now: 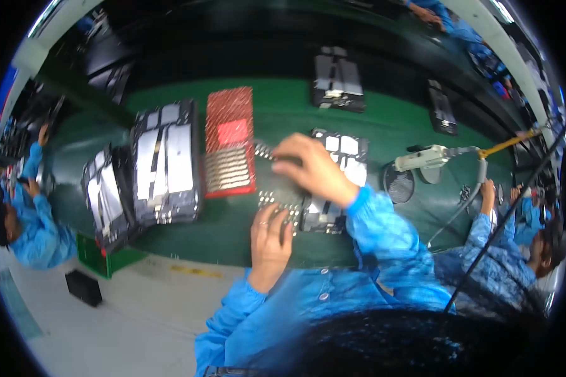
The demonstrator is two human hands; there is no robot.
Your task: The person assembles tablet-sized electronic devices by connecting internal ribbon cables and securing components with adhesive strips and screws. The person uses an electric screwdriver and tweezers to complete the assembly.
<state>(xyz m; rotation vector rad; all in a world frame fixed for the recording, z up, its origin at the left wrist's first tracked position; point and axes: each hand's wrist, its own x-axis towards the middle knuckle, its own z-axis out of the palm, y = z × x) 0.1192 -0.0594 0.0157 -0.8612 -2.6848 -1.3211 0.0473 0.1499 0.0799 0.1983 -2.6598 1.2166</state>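
Observation:
My left hand [270, 245] rests at the near side of the green bench, fingers stretched over a cluster of small metallic parts [287, 207]. My right hand [316, 168], a little blurred, reaches leftward above the bench with thumb and fingers apart; nothing shows between them. Just beyond its fingertips lie a few more small metallic parts [262, 151]. Under my right wrist is a flat black panel with silver-white rectangles [341, 143], partly hidden by the hand and sleeve. Left of my hands stands a red tray [230, 98] with a row of slim metallic strips [227, 168].
Stacks of similar panels [165, 160] [108, 195] fill the left. Further panels [338, 78] [443, 107] lie toward the back. A pale handheld tool [423, 158] on a cable sits right, beside a dark round dish [399, 184]. People in blue [41, 232] [506, 257] work at both sides.

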